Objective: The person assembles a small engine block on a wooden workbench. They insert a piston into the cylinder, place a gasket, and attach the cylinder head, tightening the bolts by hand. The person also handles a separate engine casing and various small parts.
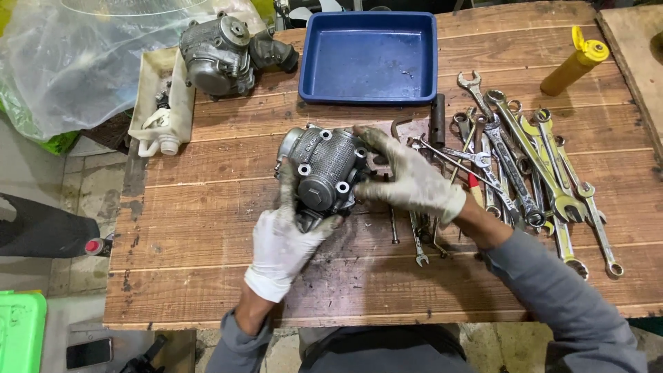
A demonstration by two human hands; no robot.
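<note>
A grey metal engine part (323, 170) is held near the middle of the wooden workbench (207, 276) by both gloved hands — the left hand (282, 242) is closed on its near side with the thumb laid up its left face, and the right hand (407, 179) is clasped on its right side, fingers spread over the top. A heap of wrenches (532, 173) is spread just right of the right hand, a blue tray (369, 55) is set beyond the part, and a second engine part (224, 52) — partly on a white canister (162, 103) — is seen at the far left.
</note>
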